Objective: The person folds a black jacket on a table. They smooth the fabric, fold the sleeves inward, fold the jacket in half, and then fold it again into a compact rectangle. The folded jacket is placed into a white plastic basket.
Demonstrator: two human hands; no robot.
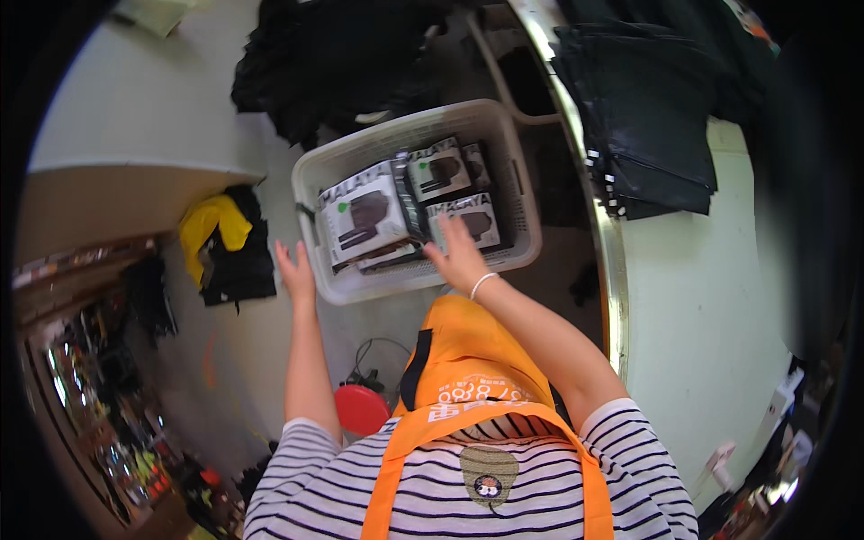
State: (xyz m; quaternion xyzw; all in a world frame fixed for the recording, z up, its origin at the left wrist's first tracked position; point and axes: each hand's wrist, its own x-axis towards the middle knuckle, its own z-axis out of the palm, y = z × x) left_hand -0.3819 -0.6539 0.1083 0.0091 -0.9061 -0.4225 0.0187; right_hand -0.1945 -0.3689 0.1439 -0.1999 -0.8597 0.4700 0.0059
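A white plastic basket [328, 286] stands in front of me, holding several flat packages with black-and-white printed fronts. The largest package [364, 216] lies on the basket's left side, on top of others. Smaller packages, such as the one at the back [438, 171], lie to its right. My left hand [295, 270] is just outside the basket's left rim, fingers spread and holding nothing. Over the near right part of the basket is my right hand [461, 256], with its fingers stretched out above a lower package [486, 225]; whether they touch it I cannot tell.
Dark clothing [342, 63] is heaped beyond the basket. Folded black garments [643, 117] are stacked on the pale table [693, 270] at the right. Yellow cloth [218, 225] and black cloth lie to the left. A red round stool seat [362, 410] is near my left elbow.
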